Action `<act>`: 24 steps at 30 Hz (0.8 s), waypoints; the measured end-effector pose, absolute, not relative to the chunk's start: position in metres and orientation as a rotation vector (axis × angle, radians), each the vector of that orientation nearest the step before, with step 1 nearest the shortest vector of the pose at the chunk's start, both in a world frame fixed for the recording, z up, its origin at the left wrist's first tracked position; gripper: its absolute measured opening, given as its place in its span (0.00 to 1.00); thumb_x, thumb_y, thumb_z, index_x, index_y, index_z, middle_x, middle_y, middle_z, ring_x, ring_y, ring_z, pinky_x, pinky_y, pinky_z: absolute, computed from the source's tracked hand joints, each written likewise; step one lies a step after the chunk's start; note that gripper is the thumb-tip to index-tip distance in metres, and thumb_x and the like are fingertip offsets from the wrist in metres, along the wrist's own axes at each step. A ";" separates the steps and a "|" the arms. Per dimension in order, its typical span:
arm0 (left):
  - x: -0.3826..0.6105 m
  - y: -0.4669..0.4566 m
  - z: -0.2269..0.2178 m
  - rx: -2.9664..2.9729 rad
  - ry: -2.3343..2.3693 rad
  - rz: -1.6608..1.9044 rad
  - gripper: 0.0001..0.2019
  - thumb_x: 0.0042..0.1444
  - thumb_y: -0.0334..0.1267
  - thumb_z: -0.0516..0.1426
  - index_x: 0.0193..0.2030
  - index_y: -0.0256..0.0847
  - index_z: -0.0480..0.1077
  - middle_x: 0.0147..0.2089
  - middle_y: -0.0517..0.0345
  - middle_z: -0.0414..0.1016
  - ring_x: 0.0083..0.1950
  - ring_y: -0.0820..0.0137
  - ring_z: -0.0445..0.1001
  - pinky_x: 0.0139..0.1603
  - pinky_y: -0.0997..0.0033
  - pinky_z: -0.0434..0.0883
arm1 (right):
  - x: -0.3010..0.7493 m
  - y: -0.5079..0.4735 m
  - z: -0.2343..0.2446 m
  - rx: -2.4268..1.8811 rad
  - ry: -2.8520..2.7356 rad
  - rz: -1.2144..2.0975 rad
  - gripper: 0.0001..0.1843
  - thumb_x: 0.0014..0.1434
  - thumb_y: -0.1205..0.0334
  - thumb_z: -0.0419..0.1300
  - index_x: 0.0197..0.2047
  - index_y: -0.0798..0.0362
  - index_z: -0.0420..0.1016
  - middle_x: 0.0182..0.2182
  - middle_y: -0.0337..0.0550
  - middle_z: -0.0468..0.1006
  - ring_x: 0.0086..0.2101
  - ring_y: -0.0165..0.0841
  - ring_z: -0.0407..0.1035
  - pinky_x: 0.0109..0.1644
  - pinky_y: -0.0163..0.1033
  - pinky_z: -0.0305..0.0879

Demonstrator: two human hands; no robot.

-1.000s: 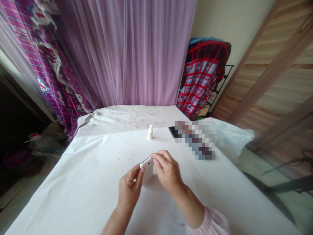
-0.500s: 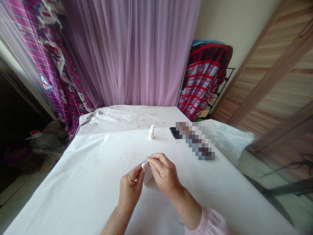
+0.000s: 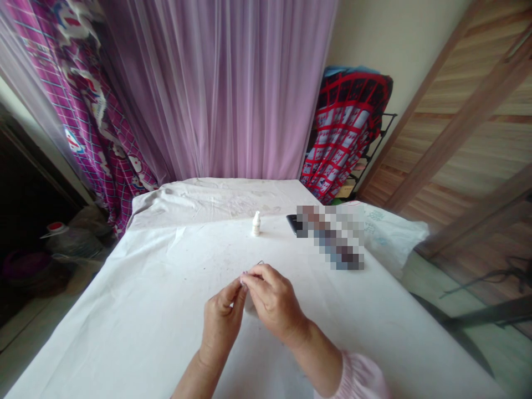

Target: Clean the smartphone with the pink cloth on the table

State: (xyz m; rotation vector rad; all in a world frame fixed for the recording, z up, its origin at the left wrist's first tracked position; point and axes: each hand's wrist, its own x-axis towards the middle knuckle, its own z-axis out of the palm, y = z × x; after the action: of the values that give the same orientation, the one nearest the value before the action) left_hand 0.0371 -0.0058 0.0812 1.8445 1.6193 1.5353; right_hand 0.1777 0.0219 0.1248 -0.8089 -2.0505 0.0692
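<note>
Both my hands meet over the middle of the white-covered table [image 3: 145,310]. My left hand [image 3: 220,324] grips a small white flat device [image 3: 250,305] from the left, and only a sliver of it shows between the hands. My right hand [image 3: 272,302] covers the device from the right, fingertips pinched at its top edge. A thin wire-like piece [image 3: 260,262] shows just above my right fingers. What the pinch holds is too small to make out.
A small white bottle [image 3: 256,223] stands farther back on the table. A dark flat object [image 3: 293,223] lies to its right beside a blurred patch. Purple curtains [image 3: 216,88] hang behind; a red patterned cloth [image 3: 347,133] drapes a rack at right.
My right hand has slid left over the white device, which showed plainly a second ago and is now almost hidden. Both hands have dropped slightly toward the table.
</note>
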 end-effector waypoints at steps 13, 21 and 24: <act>0.036 -0.007 0.077 1.733 1.550 1.508 0.11 0.60 0.43 0.56 0.43 0.42 0.75 0.32 0.59 0.82 0.29 0.70 0.80 0.30 0.77 0.75 | 0.199 0.048 0.106 -0.988 -1.703 0.426 0.12 0.63 0.67 0.55 0.41 0.51 0.80 0.37 0.45 0.79 0.37 0.32 0.75 0.43 0.36 0.74; 0.030 0.004 0.119 1.988 1.760 1.085 0.13 0.61 0.45 0.52 0.40 0.44 0.77 0.23 0.62 0.77 0.22 0.73 0.74 0.23 0.79 0.65 | 0.191 0.045 0.095 -1.033 -1.477 0.835 0.10 0.60 0.61 0.58 0.39 0.52 0.80 0.34 0.46 0.82 0.36 0.35 0.77 0.40 0.38 0.75; 0.030 0.008 0.127 2.065 1.781 1.080 0.13 0.62 0.44 0.52 0.38 0.45 0.78 0.23 0.62 0.77 0.22 0.73 0.74 0.24 0.78 0.64 | 0.190 0.045 0.101 -0.980 -1.478 0.795 0.09 0.60 0.61 0.58 0.39 0.51 0.80 0.34 0.45 0.81 0.36 0.34 0.77 0.41 0.38 0.75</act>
State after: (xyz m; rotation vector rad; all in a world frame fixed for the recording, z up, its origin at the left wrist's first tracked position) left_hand 0.0304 0.0078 0.1272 2.0654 1.7806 1.0804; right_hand 0.1896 0.0447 0.1006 -0.9803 -1.4779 0.7950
